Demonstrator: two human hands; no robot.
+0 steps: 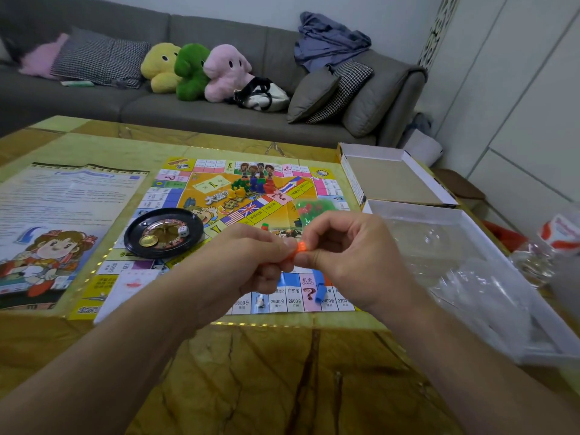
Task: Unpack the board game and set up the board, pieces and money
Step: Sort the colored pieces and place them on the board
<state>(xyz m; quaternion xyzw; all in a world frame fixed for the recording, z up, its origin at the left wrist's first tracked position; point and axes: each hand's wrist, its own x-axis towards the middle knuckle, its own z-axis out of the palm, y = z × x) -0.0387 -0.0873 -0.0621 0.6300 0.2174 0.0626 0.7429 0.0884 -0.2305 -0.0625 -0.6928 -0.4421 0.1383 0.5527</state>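
Both hands, left [248,259] and right [348,249], pinch a small orange piece [300,248] between them above the game board [201,196], spread on a yellow marble table [282,372] before a grey sofa [219,117].

I log colours only. Worktop [257,372]: yellow-green marble with brown veins. Game board [219,196]: yellow centre, border squares pink, blue, white and green, flags printed on it. Roulette wheel [163,232]: black rim, gold centre; die [183,231] white with dark dots. Small piece [300,247] between my two grips: orange. Bag of pieces [314,210]: green and red. Rule sheet [62,215]: pale with blue heading and a cartoon figure. Sofa [251,120]: grey. Plush toys: yellow [160,65], green [191,70], pink [227,72]. Cushion [100,59]: black-and-white houndstooth.
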